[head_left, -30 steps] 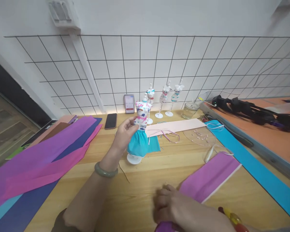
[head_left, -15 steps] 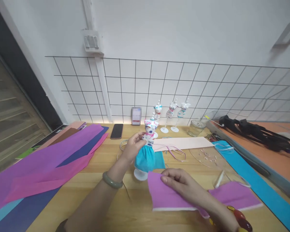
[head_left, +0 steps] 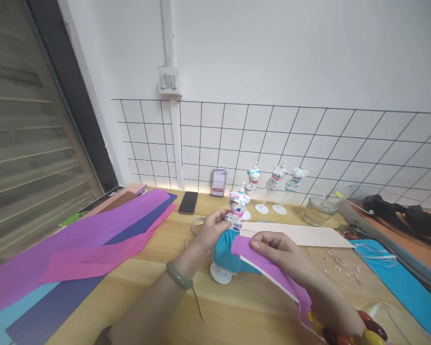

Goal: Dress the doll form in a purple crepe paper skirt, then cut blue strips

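Left fingers (head_left: 219,215) clamped on mannequin (head_left: 238,203), right fingers (head_left: 257,246) pinching purple cloth (head_left: 266,265). Glass jar (head_left: 316,214) beyond right fingers, contents unclear.

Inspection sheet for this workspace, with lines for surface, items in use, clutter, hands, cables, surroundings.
Surface: wooden table, loose fabrics spread across its left side.
Items in use: dress form in turquoise skirt; purple strip partly hiding it.
Clutter: phone, glass jar, scattered beads, three more dress forms.
Hands: left hand grips the dress form's waist; right hand pinches the purple strip.
Cables: pale coil beside the left hand, cord or cable unclear.
Surroundings: white wall, black wire grid, switch box.
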Demonstrator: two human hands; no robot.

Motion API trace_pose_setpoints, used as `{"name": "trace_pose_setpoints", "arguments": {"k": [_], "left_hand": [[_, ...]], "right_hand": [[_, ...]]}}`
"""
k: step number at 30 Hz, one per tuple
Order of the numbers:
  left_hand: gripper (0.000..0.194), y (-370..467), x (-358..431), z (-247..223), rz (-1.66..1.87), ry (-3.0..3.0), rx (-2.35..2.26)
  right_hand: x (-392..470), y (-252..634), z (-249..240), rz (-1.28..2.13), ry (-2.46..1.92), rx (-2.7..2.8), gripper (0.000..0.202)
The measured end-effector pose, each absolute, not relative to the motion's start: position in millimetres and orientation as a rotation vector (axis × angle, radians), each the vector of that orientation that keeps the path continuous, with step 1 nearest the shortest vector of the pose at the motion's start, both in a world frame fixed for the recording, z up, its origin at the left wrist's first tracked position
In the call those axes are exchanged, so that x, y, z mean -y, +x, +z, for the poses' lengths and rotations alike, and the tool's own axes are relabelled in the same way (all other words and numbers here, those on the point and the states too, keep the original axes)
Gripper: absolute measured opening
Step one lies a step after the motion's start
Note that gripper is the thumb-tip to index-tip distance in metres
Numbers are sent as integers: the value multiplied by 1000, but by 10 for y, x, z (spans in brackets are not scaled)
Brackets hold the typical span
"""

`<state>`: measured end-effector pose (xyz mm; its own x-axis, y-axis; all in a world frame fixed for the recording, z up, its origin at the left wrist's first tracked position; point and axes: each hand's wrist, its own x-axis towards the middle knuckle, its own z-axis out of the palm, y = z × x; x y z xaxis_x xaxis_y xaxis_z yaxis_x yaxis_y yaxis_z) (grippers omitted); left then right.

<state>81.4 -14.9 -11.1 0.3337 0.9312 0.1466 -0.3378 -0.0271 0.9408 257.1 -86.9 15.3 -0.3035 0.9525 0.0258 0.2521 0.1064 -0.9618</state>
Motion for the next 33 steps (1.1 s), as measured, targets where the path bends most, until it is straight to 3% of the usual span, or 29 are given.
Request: {"name": "trace_pose_setpoints", "arguments": {"k": [3, 9, 18, 21, 25, 33], "left_hand": [[28, 828, 140, -133, 1144, 1144, -659], [28, 849, 200, -70, 1134, 1151, -705], [31, 846, 207, -39, 1165, 1166, -727], [30, 845, 194, -42, 1162, 1110, -682], [27, 859, 217, -9, 1157, 1076, -698], [27, 875, 291, 71, 1098, 1036, -694]], "right_hand": [[876, 2575, 118, 1099, -1291, 1776, 32], [904, 2501, 100, 908, -1398, 1943, 57], [869, 2572, 99, 1148, -1255, 1691, 69], [857, 2619, 100, 1144, -1243, 1599, 63], [861, 2629, 94, 1140, -1196, 1639, 34], [866, 2621, 119, 1079, -1167, 1723, 30]]}}
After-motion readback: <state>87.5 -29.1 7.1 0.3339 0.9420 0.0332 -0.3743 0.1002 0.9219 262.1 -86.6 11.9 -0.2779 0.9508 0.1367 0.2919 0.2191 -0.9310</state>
